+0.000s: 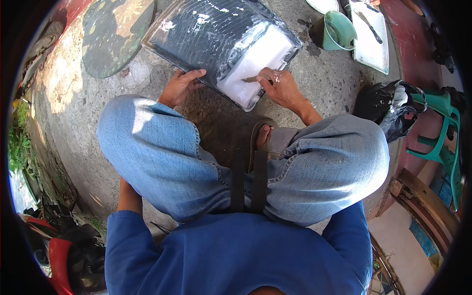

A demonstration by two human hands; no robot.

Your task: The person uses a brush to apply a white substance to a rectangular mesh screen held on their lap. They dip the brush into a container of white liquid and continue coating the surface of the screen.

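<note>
A dark ridged tray [191, 39] lies tilted across the upper middle, with white paint-like material [260, 51] spread over its right part and white flecks on the ridges. My left hand [183, 84] grips the tray's near left edge, thumb on top. In my right hand [279, 92] is a thin stick-like tool [252, 79], perhaps a brush, its end at the white layer. White smears show on that hand's fingers. My bent knees in jeans and a sandalled foot [263, 140] are just below the tray.
Around me on the concrete are a dark oval board [105, 37], green bucket [339, 32], white tray [368, 51] with a dark tool, white lid [322, 4], black bag [378, 108] and green plastic chair [437, 118]. Red-and-black objects [59, 260] sit lower left; someone's skin shows top right.
</note>
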